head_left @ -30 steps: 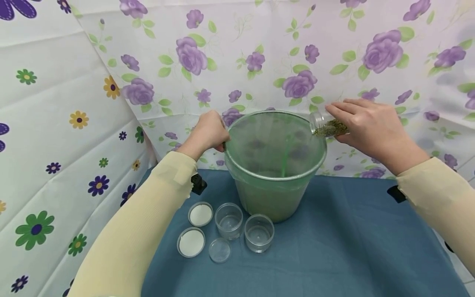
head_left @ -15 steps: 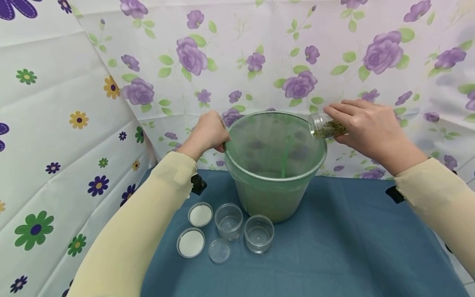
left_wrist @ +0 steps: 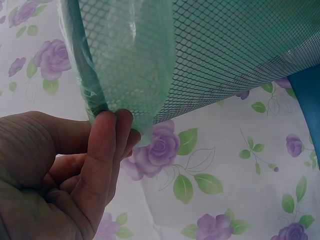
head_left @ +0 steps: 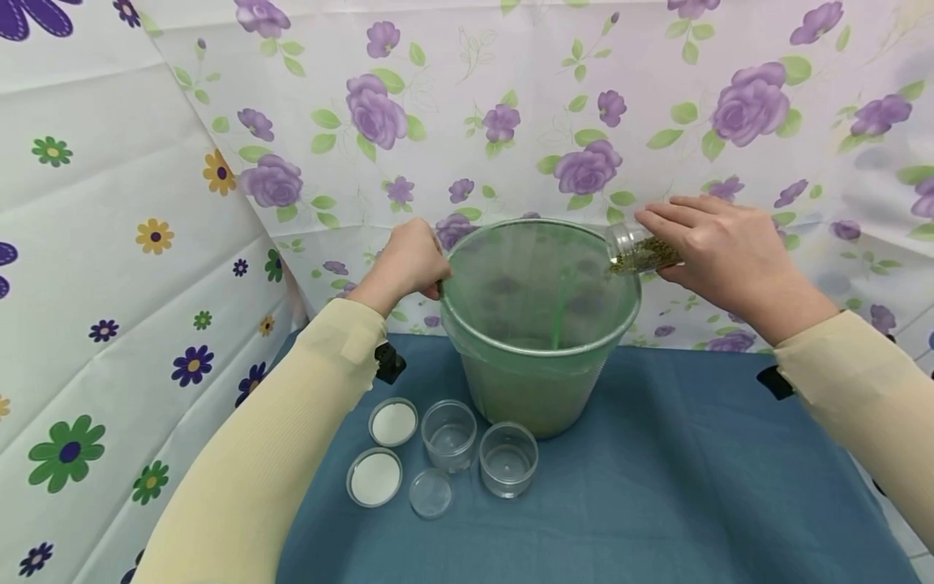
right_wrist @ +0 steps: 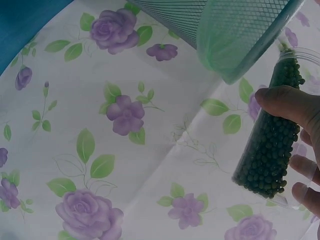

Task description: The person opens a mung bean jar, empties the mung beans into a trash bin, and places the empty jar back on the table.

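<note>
A mesh wastebasket [head_left: 533,397] lined with a thin green plastic bag [left_wrist: 137,65] stands on the table. My left hand [head_left: 412,258] pinches the bag and rim at its left side, thumb and fingertips meeting there in the left wrist view. With my right hand [head_left: 733,255] I hold a clear jar [head_left: 626,237] tipped nearly level, its mouth at the basket's right rim. Small green beans [right_wrist: 267,150], like mung beans, lie along the jar's lower side and reach its lip. The basket's bottom is hidden from the head view.
In front of the basket stand two clear jars [head_left: 448,435], uncovered. Left of them lie two lids with white liners [head_left: 375,478], and a plain clear lid [head_left: 431,493]. A blue cloth [head_left: 657,503] covers the table; flowered sheets [head_left: 496,49] hang behind and at left.
The jar in my right hand has shifted slightly left over the rim, and the beans in it have moved toward the mouth. My left hand stays on the rim.
</note>
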Available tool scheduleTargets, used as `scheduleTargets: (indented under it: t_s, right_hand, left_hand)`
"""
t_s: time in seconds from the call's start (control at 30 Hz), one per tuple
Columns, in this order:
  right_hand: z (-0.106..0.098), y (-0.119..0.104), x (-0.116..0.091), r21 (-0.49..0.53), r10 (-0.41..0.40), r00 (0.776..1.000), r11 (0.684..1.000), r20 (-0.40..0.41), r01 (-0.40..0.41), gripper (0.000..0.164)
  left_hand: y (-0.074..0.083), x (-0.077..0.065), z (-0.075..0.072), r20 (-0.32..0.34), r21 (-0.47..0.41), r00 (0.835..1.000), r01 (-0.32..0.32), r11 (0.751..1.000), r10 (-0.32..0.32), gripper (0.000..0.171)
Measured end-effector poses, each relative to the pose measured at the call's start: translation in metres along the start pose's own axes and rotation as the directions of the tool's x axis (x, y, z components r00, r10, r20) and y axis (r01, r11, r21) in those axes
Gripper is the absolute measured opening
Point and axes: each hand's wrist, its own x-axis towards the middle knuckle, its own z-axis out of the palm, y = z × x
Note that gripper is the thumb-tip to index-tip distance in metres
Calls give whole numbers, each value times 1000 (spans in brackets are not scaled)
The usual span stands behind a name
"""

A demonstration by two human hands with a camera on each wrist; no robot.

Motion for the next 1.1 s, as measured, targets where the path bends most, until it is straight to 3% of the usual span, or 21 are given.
scheduleTargets:
  t_s: [1.1]
  right_hand:
    - [-1,-1,3,11,-14,1000,1000,-8,14,87]
  left_hand:
    - [0,0,0,4,6,1000,-6,1000,6,23]
